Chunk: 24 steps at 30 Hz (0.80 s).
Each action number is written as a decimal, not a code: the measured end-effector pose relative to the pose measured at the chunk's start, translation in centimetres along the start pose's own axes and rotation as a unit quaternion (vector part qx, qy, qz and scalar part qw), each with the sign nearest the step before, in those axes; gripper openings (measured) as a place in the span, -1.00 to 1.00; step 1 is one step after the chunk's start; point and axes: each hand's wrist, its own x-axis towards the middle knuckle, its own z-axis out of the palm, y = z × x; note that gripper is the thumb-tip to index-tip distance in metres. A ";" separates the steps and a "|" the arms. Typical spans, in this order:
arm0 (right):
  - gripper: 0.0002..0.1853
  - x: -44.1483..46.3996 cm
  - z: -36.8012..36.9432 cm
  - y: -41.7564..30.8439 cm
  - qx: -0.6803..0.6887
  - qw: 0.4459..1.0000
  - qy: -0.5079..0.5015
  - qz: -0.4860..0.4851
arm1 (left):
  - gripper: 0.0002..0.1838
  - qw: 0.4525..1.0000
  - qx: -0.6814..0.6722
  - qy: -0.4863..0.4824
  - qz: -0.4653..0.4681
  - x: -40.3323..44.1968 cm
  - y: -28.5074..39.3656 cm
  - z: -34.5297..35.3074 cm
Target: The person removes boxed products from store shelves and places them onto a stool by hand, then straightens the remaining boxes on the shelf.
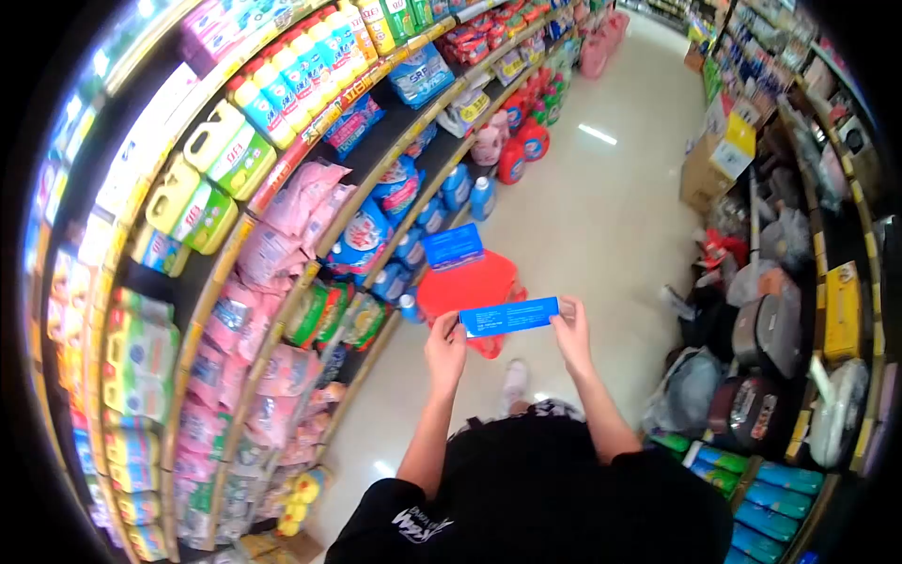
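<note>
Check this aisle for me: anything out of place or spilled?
The red stool looks somewhat out of place: it stands on the aisle floor beside the stocked shelves, with a blue package on it. No spill shows there, and the blue box between left hand and right hand shows no obvious damage.

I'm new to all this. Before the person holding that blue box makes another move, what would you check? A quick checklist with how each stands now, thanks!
1. Left hand on the held blue box: ok, holding one end.
2. Right hand on it: ok, holding the other end.
3. Some bare seat on the red stool: ok, red surface shows.
4. Second blue box firmly supported: cannot tell, its underside is hidden.
5. Held box's small print readable here: not ok, too small.
</note>
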 end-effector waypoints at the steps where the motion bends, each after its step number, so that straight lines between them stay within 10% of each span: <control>1: -0.57 1.8 -0.1 0.5 -0.001 1.000 -0.006 -0.016 | -0.72 1.000 -0.003 0.002 -0.006 0.7 -1.2 0.5; 16: -0.53 13.5 13.3 9.0 -0.111 0.977 -0.067 0.170 | -0.59 0.973 -0.081 -0.052 -0.212 16.4 -18.7 -2.2; 24: -0.33 19.9 19.3 14.0 -0.066 0.964 -0.076 0.247 | -0.36 0.873 -0.148 -0.132 -0.446 25.2 -22.8 -2.0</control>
